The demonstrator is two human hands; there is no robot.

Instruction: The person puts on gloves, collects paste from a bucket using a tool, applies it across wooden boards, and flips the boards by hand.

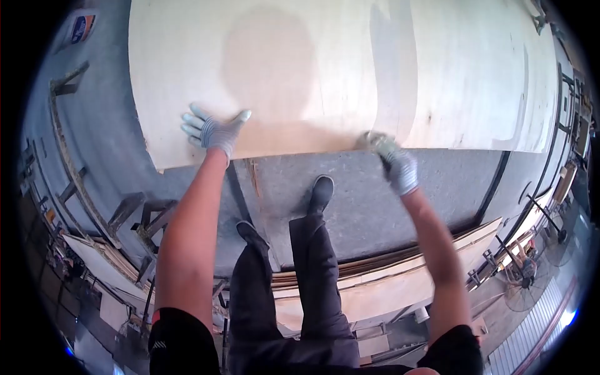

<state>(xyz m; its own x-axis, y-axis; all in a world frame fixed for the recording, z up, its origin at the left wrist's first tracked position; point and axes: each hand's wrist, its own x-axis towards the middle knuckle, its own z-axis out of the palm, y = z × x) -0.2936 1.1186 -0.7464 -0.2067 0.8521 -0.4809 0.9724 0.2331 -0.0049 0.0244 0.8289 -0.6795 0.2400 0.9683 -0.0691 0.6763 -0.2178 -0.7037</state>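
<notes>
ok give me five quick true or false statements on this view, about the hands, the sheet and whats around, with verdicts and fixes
1. The left hand wears a striped glove. True.

2. The left hand is balled into a fist. False: its fingers are spread over the plywood sheet.

3. The right hand is at the near edge of the plywood sheet. True.

4. The person is wearing shorts. False: they have long dark trousers on.

5. The caged fan shows on the left side of the view. False: it is on the right side.
</notes>
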